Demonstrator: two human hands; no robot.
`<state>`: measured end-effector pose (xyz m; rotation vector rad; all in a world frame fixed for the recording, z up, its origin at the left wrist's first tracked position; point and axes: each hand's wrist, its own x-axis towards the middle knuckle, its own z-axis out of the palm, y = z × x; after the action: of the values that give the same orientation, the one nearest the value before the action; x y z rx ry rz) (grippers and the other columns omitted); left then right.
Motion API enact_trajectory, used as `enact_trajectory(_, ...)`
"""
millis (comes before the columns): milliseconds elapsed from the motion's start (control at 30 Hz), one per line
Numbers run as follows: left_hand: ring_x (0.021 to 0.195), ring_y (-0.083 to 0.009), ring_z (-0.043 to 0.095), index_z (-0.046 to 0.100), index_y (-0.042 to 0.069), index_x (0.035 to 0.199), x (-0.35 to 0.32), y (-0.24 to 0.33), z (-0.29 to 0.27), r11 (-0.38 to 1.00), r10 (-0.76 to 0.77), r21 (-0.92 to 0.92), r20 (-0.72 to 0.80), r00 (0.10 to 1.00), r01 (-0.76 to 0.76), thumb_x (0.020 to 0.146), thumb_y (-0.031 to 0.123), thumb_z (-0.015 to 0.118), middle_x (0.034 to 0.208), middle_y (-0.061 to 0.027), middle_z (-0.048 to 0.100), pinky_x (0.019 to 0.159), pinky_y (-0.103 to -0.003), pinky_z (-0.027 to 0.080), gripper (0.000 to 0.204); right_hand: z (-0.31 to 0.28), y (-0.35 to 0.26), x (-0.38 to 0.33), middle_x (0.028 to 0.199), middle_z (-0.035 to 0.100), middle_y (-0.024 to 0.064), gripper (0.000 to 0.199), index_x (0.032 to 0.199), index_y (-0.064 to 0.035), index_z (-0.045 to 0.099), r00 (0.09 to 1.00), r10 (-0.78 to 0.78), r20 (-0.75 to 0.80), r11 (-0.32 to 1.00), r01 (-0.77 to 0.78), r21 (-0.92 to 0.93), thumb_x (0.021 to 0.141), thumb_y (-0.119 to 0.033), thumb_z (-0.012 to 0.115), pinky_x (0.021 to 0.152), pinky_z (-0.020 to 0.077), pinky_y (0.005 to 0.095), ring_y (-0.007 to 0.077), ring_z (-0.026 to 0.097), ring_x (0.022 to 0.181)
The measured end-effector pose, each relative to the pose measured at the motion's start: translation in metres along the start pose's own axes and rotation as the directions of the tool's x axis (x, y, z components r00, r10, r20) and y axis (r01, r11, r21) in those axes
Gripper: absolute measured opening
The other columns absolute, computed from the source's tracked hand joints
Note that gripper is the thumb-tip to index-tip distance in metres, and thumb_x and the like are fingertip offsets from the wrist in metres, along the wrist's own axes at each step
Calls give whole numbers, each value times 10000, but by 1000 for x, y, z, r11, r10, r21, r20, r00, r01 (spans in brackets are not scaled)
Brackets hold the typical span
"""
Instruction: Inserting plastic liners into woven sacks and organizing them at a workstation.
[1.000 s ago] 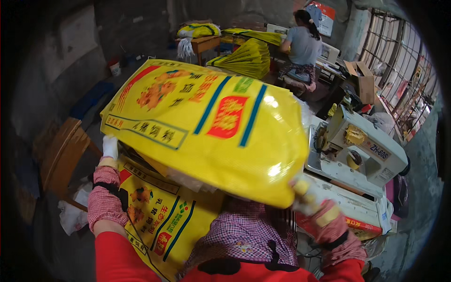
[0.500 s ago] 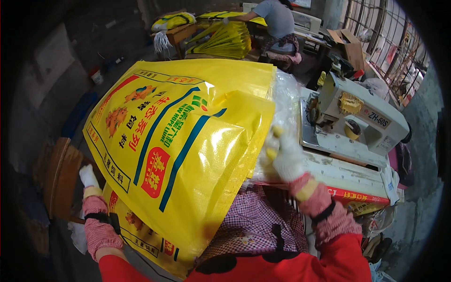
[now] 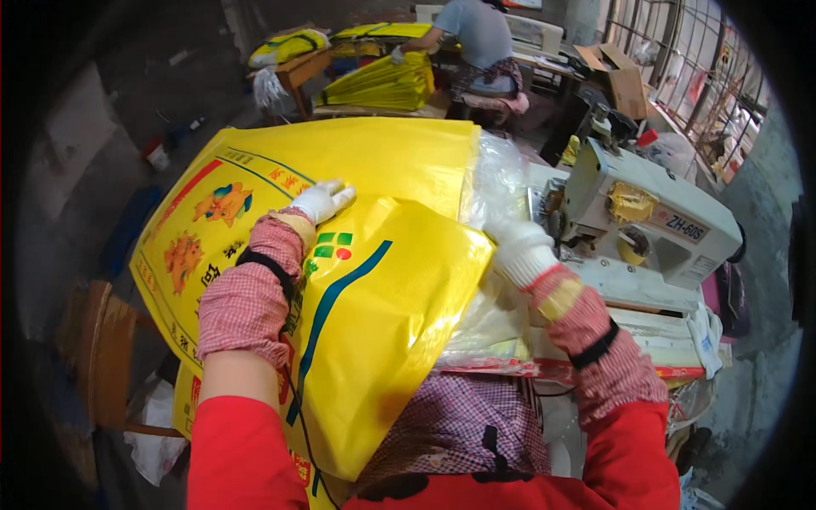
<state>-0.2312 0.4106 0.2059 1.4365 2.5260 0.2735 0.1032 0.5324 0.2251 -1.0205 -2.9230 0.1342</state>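
Left hand (image 3: 324, 201) flat on the yellow bag (image 3: 399, 289), right hand (image 3: 515, 248) at its edge

So your big yellow bag is spread right in front of you, filling the space between your forearms and running out well past your left hand. That hand is palm down on top of it, around the middle — fingers pretty much straight and a bit spread, pressing on the plastic and not wrapped around anything.

Your right hand sits at the bag's right corner, just beside the clear plastic (image 3: 495, 178). It's blurry and the fingers are mostly hidden, so I can't tell how curled they are or whether you've actually got hold of the edge. Both hands have white gloves on, btw.

The bag's near end hangs down toward your checked apron (image 3: 463, 421), and there's more printed yellow bag (image 3: 183, 399) poking out underneath at lower left. The sewing machine (image 3: 654, 212) is off to the right, beyond your right hand — near it but apart from the bag. At the back, a co-worker (image 3: 478, 38) sits by a fanned yellow stack (image 3: 382, 85).
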Motion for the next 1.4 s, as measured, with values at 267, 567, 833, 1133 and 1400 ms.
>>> enact_trajectory(267,1167,-278,463,517,42,1215,21,5,33,982,187,16,-21,982,-186,864,527,447,1208,-158,537,1000,-331,333,602,27,52,-33,917,640,156,259,973,-105,634,976,212,-56,951,-193,242,768,-253,578,738,482,384,328,609,863)
enact_trajectory(567,1124,-220,472,481,-72,1161,-265,-126,90,923,-366,-299,-879,307,244,915,216,476,1204,-156,510,949,-304,372,378,44,51,-103,843,623,70,264,1004,-5,578,924,-10,383,246,-369,896,899,-245,541,569,486,210,124,618,771)
enact_trajectory(833,1250,-269,352,326,105,1349,-408,-25,317,-624,-498,-776,305,812,-91,901,524,389,1364,-75,382,1027,-427,307,617,94,19,-56,1249,486,197,477,1232,38,424,988,-125,89,-718,-152,680,893,-279,534,988,391,456,318,474,1155)
enact_trajectory(1133,856,-213,605,523,-9,1072,-494,-72,276,34,-793,-991,54,606,132,918,247,478,998,-111,608,750,-322,499,302,116,-19,-49,1255,485,188,425,1246,45,410,956,-274,101,-790,-284,544,907,-203,477,1016,359,444,316,473,1153)
enact_trajectory(1400,747,-116,528,569,-10,946,-662,-71,375,82,-992,-790,-4,129,607,897,110,505,834,-52,606,696,-283,453,145,210,-134,-105,839,613,72,303,1017,-20,571,901,-117,417,-262,-433,862,884,-292,554,587,472,326,192,559,669)
